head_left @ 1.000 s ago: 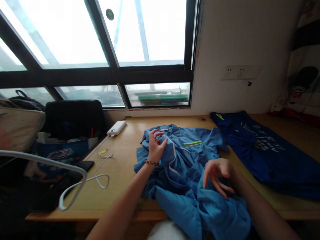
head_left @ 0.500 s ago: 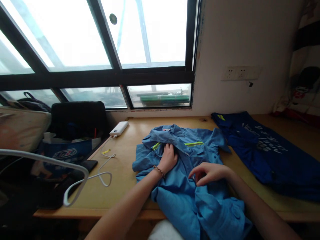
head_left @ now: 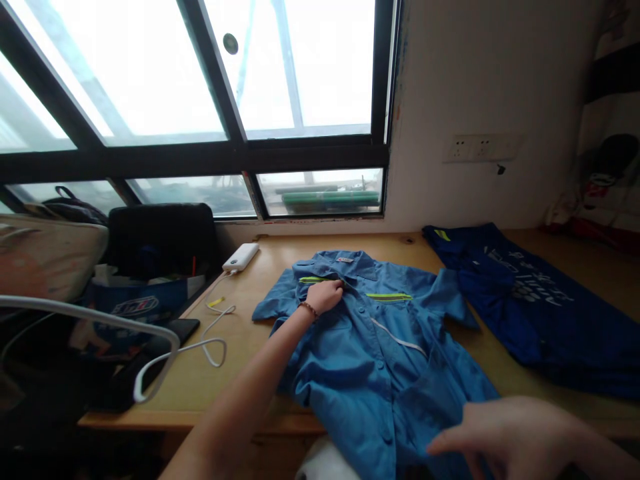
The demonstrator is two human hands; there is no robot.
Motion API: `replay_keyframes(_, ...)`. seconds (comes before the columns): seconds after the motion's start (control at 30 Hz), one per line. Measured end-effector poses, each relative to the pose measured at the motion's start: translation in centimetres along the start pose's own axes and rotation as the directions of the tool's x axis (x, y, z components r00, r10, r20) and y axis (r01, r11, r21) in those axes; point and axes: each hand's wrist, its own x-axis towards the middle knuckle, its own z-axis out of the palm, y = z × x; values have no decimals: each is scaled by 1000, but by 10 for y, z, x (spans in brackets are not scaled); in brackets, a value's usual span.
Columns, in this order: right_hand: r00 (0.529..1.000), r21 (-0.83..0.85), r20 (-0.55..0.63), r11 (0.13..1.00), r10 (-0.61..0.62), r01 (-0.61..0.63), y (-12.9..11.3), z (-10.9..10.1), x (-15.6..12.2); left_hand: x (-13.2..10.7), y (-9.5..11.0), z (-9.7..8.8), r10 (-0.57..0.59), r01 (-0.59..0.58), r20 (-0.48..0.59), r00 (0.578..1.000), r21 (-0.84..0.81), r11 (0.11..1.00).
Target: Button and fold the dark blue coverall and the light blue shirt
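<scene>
A light blue work shirt [head_left: 370, 347] with yellow-green reflective strips lies spread face up on the wooden table [head_left: 240, 347], its hem hanging over the front edge. My left hand [head_left: 325, 295], with a bead bracelet at the wrist, is closed on the shirt front just below the collar. My right hand [head_left: 505, 433] hovers low at the near right over the shirt's hem, fingers stretched out and pointing left, holding nothing.
A dark blue garment [head_left: 530, 300] with white print lies flat on the right of the table. A white power bank [head_left: 241, 257] with a white cable [head_left: 210, 333] sits at the back left. Bags and a black case [head_left: 160, 237] crowd the left side.
The crumpled shirt has been pulled flat and spread out. My left hand moved up toward the collar; my right hand drew back toward me along the hem.
</scene>
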Motion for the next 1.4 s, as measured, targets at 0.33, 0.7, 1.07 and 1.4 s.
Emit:
replay_keyframes(0.33,323,126,-913,926,249,-357,60,-92,184,34,60,25,-89,59,-329,940,-100,993)
replay_keyframes(0.7,475,-239,-868,960,-144,-146,83,-79,174,0,17,43,115,-174,-332,936,-155,973)
replay_keyframes(1.07,375,-199,-915,975,-151,-93,61,-67,186,0,15,40,-3,-74,-361,933,-200,977)
replay_keyframes(1.4,-4,509,-840,790,542,341,99,-107,146,-8,19,35,9,-79,-338,941,-192,978)
